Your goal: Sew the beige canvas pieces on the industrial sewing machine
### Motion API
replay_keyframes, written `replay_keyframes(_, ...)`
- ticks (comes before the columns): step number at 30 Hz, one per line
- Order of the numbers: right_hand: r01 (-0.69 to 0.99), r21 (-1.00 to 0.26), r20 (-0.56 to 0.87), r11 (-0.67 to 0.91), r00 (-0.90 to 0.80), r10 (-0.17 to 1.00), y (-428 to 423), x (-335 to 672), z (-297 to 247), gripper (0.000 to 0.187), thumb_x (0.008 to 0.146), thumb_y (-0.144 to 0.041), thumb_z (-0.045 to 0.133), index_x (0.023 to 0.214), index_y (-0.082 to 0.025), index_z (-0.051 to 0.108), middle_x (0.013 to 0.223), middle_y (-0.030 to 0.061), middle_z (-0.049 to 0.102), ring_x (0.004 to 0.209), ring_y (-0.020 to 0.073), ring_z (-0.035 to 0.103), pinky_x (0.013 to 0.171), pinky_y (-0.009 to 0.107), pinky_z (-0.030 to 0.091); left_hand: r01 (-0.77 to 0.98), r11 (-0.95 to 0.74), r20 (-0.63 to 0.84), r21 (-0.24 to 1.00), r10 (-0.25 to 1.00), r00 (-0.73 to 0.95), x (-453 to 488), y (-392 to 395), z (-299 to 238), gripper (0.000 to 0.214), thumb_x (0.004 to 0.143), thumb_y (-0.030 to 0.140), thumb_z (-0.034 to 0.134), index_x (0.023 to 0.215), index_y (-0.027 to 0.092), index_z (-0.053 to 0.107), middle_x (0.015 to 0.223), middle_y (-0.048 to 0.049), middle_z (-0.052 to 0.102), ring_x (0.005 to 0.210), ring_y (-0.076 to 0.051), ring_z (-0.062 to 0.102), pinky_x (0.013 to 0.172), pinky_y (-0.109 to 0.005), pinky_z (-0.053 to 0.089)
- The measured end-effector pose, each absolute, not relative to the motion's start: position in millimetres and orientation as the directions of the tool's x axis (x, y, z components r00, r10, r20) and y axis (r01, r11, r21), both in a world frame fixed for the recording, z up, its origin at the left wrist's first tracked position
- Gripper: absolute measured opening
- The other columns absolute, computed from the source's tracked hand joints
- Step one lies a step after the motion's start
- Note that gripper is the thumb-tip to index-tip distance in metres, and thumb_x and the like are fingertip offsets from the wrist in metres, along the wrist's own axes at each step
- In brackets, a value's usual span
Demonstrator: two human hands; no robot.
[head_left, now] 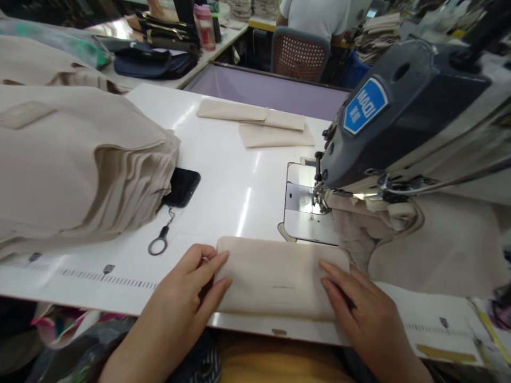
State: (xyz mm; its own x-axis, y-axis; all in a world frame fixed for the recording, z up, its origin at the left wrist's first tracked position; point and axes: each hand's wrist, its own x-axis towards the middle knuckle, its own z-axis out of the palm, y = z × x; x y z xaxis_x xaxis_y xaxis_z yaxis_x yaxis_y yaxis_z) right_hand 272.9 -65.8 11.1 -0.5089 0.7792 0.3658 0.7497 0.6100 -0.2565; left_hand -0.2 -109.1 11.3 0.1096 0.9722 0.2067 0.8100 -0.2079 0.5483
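Note:
A folded beige fabric piece (pixel 275 276) lies flat on the white sewing table (pixel 223 175) near its front edge. My left hand (pixel 191 290) rests on the piece's left end, fingers stretched out and pressing on it. My right hand (pixel 359 306) lies flat on its right end, fingers extended. Just behind the piece is the metal needle plate (pixel 303 205) of a grey sewing machine (pixel 399 117), with more beige fabric (pixel 359 223) bunched under the presser foot.
A tall stack of beige fabric pieces (pixel 80 165) fills the left side, partly covering a black phone (pixel 181 186) with a ring strap (pixel 158 246). Two folded beige pieces (pixel 263 125) lie at the far edge. A person in white (pixel 315 16) sits beyond on a chair.

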Motion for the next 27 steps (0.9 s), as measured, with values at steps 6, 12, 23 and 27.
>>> replay_keyframes(6, 0.749, -0.333, 0.322, 0.573, -0.481, 0.816, -67.0, 272.3, 12.5, 0.027, 0.095, -0.019, 0.036, 0.105, -0.009, 0.06, 0.083, 0.01, 0.062, 0.074, 0.02, 0.061, 0.061, 0.028, 0.05, 0.841, -0.259, 0.27, 0.474, 0.952, 0.141, -3.2, -109.3, 4.3, 0.032, 0.095, 0.037, 0.036, 0.11, 0.017, 0.055, 0.098, -0.0034, 0.048, 0.086, -0.011, 0.054, 0.075, -0.015, 0.046)
replay_keyframes(12, 0.728, -0.392, 0.303, 0.563, -0.476, 0.826, -66.3, 272.0, 14.1, 0.026, 0.094, -0.018, 0.038, 0.104, -0.009, 0.06, 0.082, 0.0098, 0.061, 0.071, 0.0208, 0.061, 0.058, 0.031, 0.051, 0.88, -0.265, 0.292, 0.393, 0.944, 0.154, -1.6, -107.5, 5.6, 0.032, 0.096, 0.038, 0.033, 0.108, 0.018, 0.055, 0.096, -0.0024, 0.049, 0.084, -0.009, 0.055, 0.073, -0.014, 0.047)
replay_keyframes(23, 0.736, -0.414, 0.286, 0.535, -0.453, 0.844, -65.0, 270.0, 13.1, 0.027, 0.094, -0.017, 0.038, 0.106, -0.008, 0.06, 0.084, 0.0107, 0.061, 0.072, 0.0216, 0.06, 0.057, 0.031, 0.05, 0.879, -0.26, 0.286, 0.399, 0.946, 0.15, -4.8, -108.4, 1.0, 0.034, 0.095, 0.042, 0.034, 0.111, 0.02, 0.054, 0.098, -0.0023, 0.049, 0.084, -0.011, 0.056, 0.074, -0.016, 0.049)
replay_keyframes(27, 0.739, -0.418, 0.271, 0.528, -0.454, 0.849, -64.6, 270.0, 14.8, 0.028, 0.094, -0.018, 0.037, 0.105, -0.007, 0.06, 0.082, 0.0112, 0.06, 0.069, 0.0219, 0.06, 0.057, 0.032, 0.05, 0.881, -0.249, 0.281, 0.403, 0.949, 0.14, -6.4, -109.7, -1.9, 0.033, 0.095, 0.043, 0.034, 0.112, 0.021, 0.052, 0.101, -0.0021, 0.049, 0.084, -0.011, 0.056, 0.073, -0.017, 0.049)
